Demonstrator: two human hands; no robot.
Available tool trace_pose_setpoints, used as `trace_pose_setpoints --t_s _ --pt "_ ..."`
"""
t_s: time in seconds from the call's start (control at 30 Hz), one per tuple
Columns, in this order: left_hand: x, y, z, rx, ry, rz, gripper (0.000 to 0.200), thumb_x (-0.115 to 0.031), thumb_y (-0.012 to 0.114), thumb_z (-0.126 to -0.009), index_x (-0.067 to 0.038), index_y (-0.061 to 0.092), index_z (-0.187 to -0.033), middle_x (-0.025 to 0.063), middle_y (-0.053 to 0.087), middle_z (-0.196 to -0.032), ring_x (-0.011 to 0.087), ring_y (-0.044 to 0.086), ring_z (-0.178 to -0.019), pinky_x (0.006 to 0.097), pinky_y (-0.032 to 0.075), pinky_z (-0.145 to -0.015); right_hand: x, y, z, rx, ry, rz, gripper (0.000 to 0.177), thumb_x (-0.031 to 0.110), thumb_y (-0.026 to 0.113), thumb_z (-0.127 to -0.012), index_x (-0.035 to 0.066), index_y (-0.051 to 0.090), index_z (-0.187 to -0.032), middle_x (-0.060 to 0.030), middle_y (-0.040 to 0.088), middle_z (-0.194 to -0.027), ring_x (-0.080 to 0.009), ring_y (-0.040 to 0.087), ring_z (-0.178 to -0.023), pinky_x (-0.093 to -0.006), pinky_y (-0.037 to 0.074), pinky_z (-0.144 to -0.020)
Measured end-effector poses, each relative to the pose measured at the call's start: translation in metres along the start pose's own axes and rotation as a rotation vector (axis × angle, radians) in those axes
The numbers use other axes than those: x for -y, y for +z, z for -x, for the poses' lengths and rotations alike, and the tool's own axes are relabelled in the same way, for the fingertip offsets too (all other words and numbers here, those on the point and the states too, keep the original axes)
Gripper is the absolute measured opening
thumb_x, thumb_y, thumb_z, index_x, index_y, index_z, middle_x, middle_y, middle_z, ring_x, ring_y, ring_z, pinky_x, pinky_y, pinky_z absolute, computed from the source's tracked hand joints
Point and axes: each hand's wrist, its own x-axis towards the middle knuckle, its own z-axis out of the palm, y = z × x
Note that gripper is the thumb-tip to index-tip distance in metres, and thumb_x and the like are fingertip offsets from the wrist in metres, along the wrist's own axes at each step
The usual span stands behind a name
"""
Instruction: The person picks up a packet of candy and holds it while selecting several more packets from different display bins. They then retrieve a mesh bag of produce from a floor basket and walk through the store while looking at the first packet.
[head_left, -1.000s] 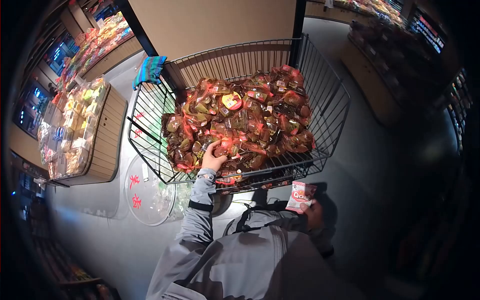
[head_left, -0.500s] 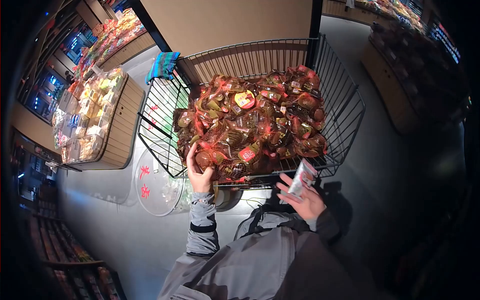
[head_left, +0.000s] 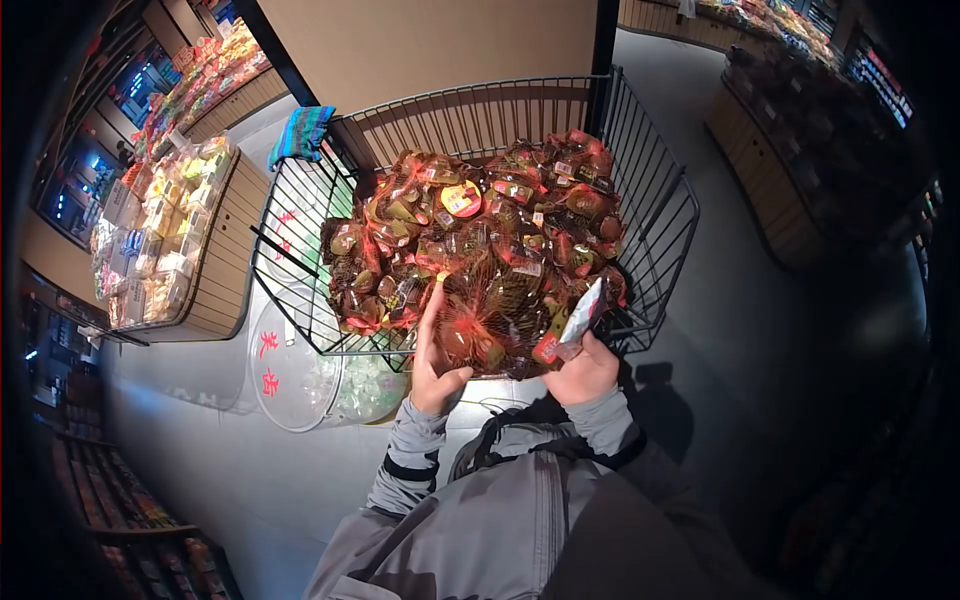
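Observation:
A wire cart [head_left: 677,262] holds several red net bags [head_left: 575,160] of dark packaged items, one with a round yellow-and-red label [head_left: 461,198]. At its near edge, one net bag [head_left: 485,325] sits between my two hands. My left hand [head_left: 435,372] grips the left side of this bag, its index finger extended upward and the thumb near the bottom. On the right, my right hand [head_left: 584,372] is closed on a small white packet [head_left: 583,312], against the bag's right side. The fingers under the packet are partly hidden.
A blue-green striped cloth [head_left: 301,134] hangs on the cart's back left corner. Left of the cart are a clear round bin [head_left: 292,375] with red characters and a wooden display stand [head_left: 222,262] of packaged goods. Another stand [head_left: 765,170] is at right, and a brown panel [head_left: 430,45] behind.
The near net bag has shifted toward me and appears raised. My left hand has moved right along with it. My right hand has turned and moved up against the bag, still with the packet.

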Motion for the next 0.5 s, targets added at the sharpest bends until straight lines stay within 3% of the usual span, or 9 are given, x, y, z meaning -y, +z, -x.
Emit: trace_pose_setpoints --t_s 0.03,0.07,0.17,0.3,0.33,0.5 --pt "-0.008 0.007 -0.004 0.069 -0.034 0.066 0.078 -0.016 0.056 -0.059 0.000 0.017 -0.124 0.0135 0.012 -0.130 0.0227 0.013 -0.120 0.0332 0.013 -0.096 0.002 0.001 0.000 -0.037 -0.036 0.006 0.036 0.015 0.053 -0.071 0.012 0.046 -0.106 -0.0043 0.049 -0.105 -0.0212 0.044 -0.097 -0.0391 0.031 -0.084" --pt "-0.016 0.025 -0.003 -0.018 -0.068 0.106 0.083 -0.026 0.057 -0.058 0.004 0.015 -0.123 0.0137 0.014 -0.130 0.0231 0.015 -0.120 0.0328 0.013 -0.097 0.007 -0.009 0.000 -0.033 -0.029 0.026 0.038 0.019 0.053 -0.071 0.013 0.045 -0.107 -0.0044 0.047 -0.109 -0.0230 0.042 -0.101 -0.0417 0.030 -0.086" --pt "0.001 0.008 0.000 0.100 0.015 -0.152 0.069 -0.027 0.051 -0.067 0.000 0.021 -0.123 0.0143 0.009 -0.131 0.0231 0.007 -0.122 0.0333 0.005 -0.097 0.012 -0.003 0.000 -0.016 -0.039 0.034 0.039 0.024 0.050 -0.072 0.013 0.043 -0.109 -0.0051 0.045 -0.111 -0.0250 0.039 -0.105 -0.0425 0.027 -0.089" --pt "-0.009 0.025 0.001 0.024 0.046 -0.268 0.071 -0.020 0.057 -0.067 0.003 0.018 -0.122 0.0149 0.014 -0.130 0.0232 0.012 -0.121 0.0321 0.008 -0.097 0.013 -0.009 -0.004 -0.022 -0.090 0.101 0.047 0.029 0.046 -0.074 0.008 0.037 -0.115 -0.0082 0.039 -0.118 -0.0275 0.034 -0.109 -0.0442 0.024 -0.091" --pt "-0.012 0.027 0.001 0.021 0.052 -0.215 0.074 -0.013 0.060 -0.064 0.003 0.016 -0.123 0.0148 0.013 -0.130 0.0233 0.013 -0.121 0.0314 0.009 -0.097 0.012 -0.003 -0.003 -0.057 -0.072 0.094 0.048 0.030 0.042 -0.076 0.007 0.034 -0.117 -0.0095 0.036 -0.120 -0.0278 0.032 -0.110 -0.0445 0.023 -0.092" --pt "-0.019 0.033 0.002 0.007 0.072 -0.178 0.076 -0.007 0.061 -0.062 0.004 0.016 -0.123 0.0157 0.012 -0.130 0.0234 0.013 -0.121 0.0319 0.011 -0.097 0.009 -0.011 -0.005 -0.026 -0.043 0.026 0.046 0.029 0.037 -0.077 0.007 0.033 -0.118 -0.0104 0.035 -0.120 -0.0275 0.032 -0.111 -0.0440 0.023 -0.093"
